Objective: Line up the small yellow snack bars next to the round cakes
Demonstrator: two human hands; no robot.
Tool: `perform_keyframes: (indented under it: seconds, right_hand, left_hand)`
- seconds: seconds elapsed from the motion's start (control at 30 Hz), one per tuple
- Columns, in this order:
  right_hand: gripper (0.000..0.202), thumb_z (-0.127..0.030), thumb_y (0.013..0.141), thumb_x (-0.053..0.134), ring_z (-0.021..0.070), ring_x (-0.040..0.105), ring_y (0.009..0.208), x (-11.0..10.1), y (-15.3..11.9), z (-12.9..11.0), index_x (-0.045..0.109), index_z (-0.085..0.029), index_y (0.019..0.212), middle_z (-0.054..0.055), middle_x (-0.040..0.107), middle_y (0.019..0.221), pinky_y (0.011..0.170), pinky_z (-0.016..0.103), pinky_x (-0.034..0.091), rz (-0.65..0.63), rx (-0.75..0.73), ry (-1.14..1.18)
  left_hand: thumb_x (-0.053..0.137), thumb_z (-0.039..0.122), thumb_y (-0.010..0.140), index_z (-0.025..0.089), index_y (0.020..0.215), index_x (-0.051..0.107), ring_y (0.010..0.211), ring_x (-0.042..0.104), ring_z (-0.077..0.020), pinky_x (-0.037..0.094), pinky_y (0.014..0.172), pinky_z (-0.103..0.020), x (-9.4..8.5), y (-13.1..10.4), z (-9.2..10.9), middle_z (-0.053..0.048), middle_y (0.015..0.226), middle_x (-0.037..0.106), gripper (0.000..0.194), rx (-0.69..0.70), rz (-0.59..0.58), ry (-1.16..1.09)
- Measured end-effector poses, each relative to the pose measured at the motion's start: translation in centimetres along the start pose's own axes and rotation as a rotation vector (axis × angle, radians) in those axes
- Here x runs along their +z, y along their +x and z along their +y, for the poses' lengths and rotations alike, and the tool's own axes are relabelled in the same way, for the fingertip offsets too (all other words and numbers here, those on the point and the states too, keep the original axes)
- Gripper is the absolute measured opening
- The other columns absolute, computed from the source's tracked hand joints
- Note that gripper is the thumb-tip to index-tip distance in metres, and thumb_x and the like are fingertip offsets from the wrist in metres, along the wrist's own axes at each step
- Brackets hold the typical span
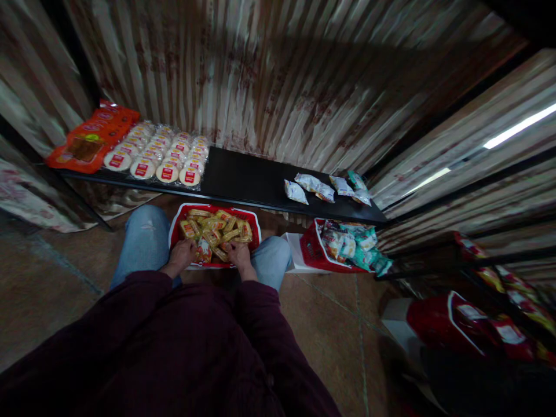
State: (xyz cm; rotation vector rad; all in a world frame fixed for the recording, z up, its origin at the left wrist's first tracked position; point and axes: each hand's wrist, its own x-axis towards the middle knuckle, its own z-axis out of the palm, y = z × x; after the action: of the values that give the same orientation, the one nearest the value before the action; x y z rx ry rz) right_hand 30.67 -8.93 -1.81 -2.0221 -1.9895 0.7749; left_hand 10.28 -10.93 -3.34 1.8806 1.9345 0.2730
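Note:
A red basket (259, 230) with a white handle stands between my knees, filled with small yellow-wrapped snack packets (212, 236). My left hand (184, 253) is at the basket's near left side, its fingers curled inward beside a packet with a red and white print (204, 251). On the near right side, my right hand (240, 255) also has bent fingers, low among the packets. Both hands look closed, but the dim light hides what lies between their fingertips.
Ahead, a black shelf (247, 174) holds rows of round white packaged cakes (167, 171), an orange bag (93, 139) and several white packets (309, 183). A second red basket (313, 246) with green and white packets stands to the right. Another red basket (430, 318) lies farther right.

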Motion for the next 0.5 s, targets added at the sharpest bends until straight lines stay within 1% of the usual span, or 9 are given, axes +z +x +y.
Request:
perform_keyframes:
  seconds: [0.07, 0.1, 0.2, 0.23, 0.27, 0.33, 0.4, 0.5]
  right_hand:
    - [0.027, -0.031, 0.089, 0.047, 0.0164, 0.064, 0.084, -0.1, -0.1, 0.0, 0.071, -0.018, 0.088, 0.006, 0.072, 0.086, 0.076, 0.025, 0.044, -0.013, 0.006, 0.029]
    - [0.029, -0.032, 0.090, 0.046, 0.0153, 0.064, 0.080, -0.1, -0.2, -0.1, 0.071, -0.018, 0.086, 0.005, 0.072, 0.080, 0.073, 0.023, 0.044, -0.052, -0.007, 0.057]
    - [0.030, -0.035, 0.090, 0.047, 0.0116, 0.062, 0.070, 0.2, -0.5, -0.2, 0.071, -0.019, 0.081, 0.001, 0.070, 0.068, 0.065, 0.019, 0.043, -0.265, -0.081, 0.141]
    - [0.030, -0.035, 0.090, 0.047, 0.0108, 0.062, 0.069, 0.4, -0.5, -0.3, 0.070, -0.020, 0.081, 0.000, 0.070, 0.067, 0.063, 0.018, 0.043, -0.330, -0.101, 0.164]
    - [0.029, -0.035, 0.091, 0.046, 0.0103, 0.062, 0.069, 0.6, -0.5, -0.3, 0.070, -0.020, 0.083, -0.001, 0.071, 0.069, 0.062, 0.017, 0.043, -0.366, -0.113, 0.182]
    - [0.027, -0.032, 0.091, 0.046, 0.0101, 0.063, 0.074, 0.9, -0.4, -0.4, 0.070, -0.021, 0.089, -0.001, 0.072, 0.079, 0.065, 0.017, 0.043, -0.365, -0.123, 0.178]
    - [0.025, -0.029, 0.090, 0.046, 0.0113, 0.063, 0.081, 1.0, -0.3, -0.4, 0.070, -0.021, 0.091, 0.000, 0.072, 0.088, 0.069, 0.018, 0.044, -0.338, -0.125, 0.108]
    - [0.023, -0.027, 0.087, 0.050, 0.0144, 0.063, 0.086, 1.1, -0.4, -0.4, 0.072, -0.021, 0.090, 0.001, 0.072, 0.092, 0.073, 0.021, 0.045, -0.342, -0.108, -0.001]
  left_hand:
    - [0.042, 0.030, 0.086, 0.016, 0.089, 0.066, 0.095, 0.061, -0.0216, 0.042, 0.085, -0.028, 0.0, -0.1, 0.1, -0.010, 0.098, 0.069, 0.028, 0.011, -0.029, 0.025]
    - [0.043, 0.034, 0.086, 0.015, 0.091, 0.066, 0.097, 0.060, -0.0230, 0.042, 0.085, -0.030, 0.1, -0.1, 0.2, -0.011, 0.100, 0.069, 0.030, 0.011, -0.050, 0.038]
    - [0.044, 0.038, 0.085, 0.015, 0.097, 0.066, 0.102, 0.059, -0.0255, 0.042, 0.087, -0.033, 0.4, 0.1, 0.3, -0.012, 0.107, 0.068, 0.034, -0.010, -0.080, 0.076]
    - [0.044, 0.037, 0.085, 0.016, 0.097, 0.066, 0.102, 0.059, -0.0254, 0.042, 0.087, -0.034, 0.5, 0.2, 0.3, -0.012, 0.108, 0.067, 0.033, -0.016, -0.084, 0.076]
    - [0.045, 0.036, 0.084, 0.016, 0.095, 0.066, 0.102, 0.059, -0.0248, 0.042, 0.087, -0.033, 0.6, 0.2, 0.2, -0.012, 0.108, 0.067, 0.030, -0.022, -0.091, 0.062]
    - [0.048, 0.031, 0.082, 0.018, 0.088, 0.066, 0.097, 0.061, -0.0222, 0.042, 0.084, -0.031, 0.6, 0.4, 0.1, -0.009, 0.102, 0.069, 0.023, -0.040, -0.110, 0.003]
    - [0.049, 0.025, 0.080, 0.020, 0.081, 0.065, 0.090, 0.063, -0.0190, 0.043, 0.080, -0.027, 0.5, 0.4, 0.0, -0.006, 0.093, 0.071, 0.017, -0.061, -0.122, -0.062]
    - [0.047, 0.021, 0.080, 0.020, 0.079, 0.064, 0.085, 0.062, -0.0163, 0.043, 0.077, -0.025, 0.4, 0.4, -0.2, -0.004, 0.090, 0.070, 0.016, -0.052, -0.084, -0.123]
